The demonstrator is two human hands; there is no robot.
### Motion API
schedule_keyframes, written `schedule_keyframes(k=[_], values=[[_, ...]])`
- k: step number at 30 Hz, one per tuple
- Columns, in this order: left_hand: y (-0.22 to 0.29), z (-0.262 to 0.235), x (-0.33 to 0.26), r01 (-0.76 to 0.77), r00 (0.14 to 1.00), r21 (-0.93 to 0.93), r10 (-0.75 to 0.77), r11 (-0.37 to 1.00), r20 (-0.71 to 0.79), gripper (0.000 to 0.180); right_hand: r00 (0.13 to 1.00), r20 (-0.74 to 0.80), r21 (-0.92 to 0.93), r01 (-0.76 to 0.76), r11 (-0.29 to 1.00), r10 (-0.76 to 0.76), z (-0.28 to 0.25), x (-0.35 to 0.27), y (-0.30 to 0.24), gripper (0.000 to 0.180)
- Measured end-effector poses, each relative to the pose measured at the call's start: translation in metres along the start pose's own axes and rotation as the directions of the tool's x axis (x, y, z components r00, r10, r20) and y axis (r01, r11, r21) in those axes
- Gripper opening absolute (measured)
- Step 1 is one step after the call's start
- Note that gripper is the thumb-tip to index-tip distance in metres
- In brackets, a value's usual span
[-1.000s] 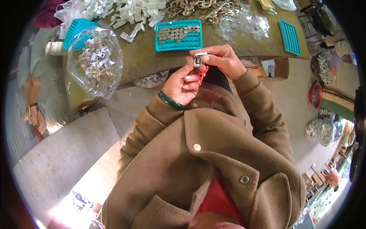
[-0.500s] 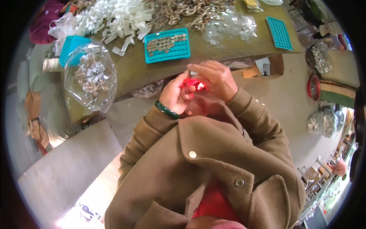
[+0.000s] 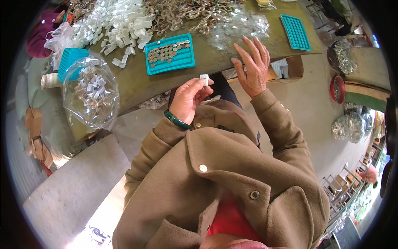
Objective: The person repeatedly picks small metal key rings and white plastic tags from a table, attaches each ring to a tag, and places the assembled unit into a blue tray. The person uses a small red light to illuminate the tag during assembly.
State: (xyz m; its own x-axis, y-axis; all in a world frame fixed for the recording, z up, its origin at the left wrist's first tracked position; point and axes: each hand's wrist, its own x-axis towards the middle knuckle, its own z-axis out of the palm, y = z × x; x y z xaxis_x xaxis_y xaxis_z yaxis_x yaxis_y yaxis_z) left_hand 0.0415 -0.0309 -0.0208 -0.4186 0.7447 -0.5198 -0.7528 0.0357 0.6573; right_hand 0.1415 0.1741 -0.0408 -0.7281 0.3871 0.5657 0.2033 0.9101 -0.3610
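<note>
My left hand (image 3: 186, 99), with a dark green bangle on its wrist, pinches a small white plastic case (image 3: 204, 78) in front of the table edge. My right hand (image 3: 253, 70) is apart from it, fingers spread and holding nothing, reaching over the table edge near a heap of small clear plastic pieces (image 3: 236, 31). Beyond my left hand lies a turquoise tray (image 3: 182, 63) with rows of small round metal discs (image 3: 163, 54) in part of its pockets. A pile of similar white plastic pieces (image 3: 120, 23) lies at the far left.
Coiled clear-and-brown strands (image 3: 186, 16) lie along the back. A clear bag (image 3: 91, 93) of white pieces stands at left beside turquoise trays (image 3: 71, 62). Another turquoise tray (image 3: 295, 33) is at right. Below the edge sits a cardboard box (image 3: 295, 68). Another person's purple sleeve (image 3: 41, 37) shows far left.
My right hand has let go of the white case and moved away to the right and forward, opening. The red glow between my hands is gone. The left hand still holds the case.
</note>
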Motion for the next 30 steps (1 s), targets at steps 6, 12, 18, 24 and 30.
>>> schedule_keyframes(k=[6,12,18,24,30], values=[[-0.005,0.0,0.008,0.027,0.999,-0.085,-0.024,0.996,0.041,0.021,0.993,0.109,-0.058,0.044,0.997,-0.038,0.001,-0.011,0.006,0.037],[-0.008,0.004,0.01,0.072,0.997,-0.066,-0.07,0.995,0.039,0.027,0.993,0.12,-0.008,0.004,1.0,-0.003,-0.002,-0.025,0.022,0.037],[-0.012,0.003,0.01,0.075,0.997,-0.097,-0.073,0.992,0.03,0.028,0.983,-0.133,0.162,0.145,0.976,-0.124,0.011,-0.031,0.035,0.026],[-0.013,0.005,0.008,0.086,0.996,-0.072,-0.083,0.994,0.037,0.028,0.992,-0.009,0.191,0.124,0.974,-0.124,0.003,-0.021,0.034,0.012],[-0.013,0.007,0.006,0.088,0.996,-0.101,-0.085,0.991,0.039,0.028,0.991,-0.009,0.128,0.137,0.982,-0.137,0.015,0.009,0.028,0.007]])
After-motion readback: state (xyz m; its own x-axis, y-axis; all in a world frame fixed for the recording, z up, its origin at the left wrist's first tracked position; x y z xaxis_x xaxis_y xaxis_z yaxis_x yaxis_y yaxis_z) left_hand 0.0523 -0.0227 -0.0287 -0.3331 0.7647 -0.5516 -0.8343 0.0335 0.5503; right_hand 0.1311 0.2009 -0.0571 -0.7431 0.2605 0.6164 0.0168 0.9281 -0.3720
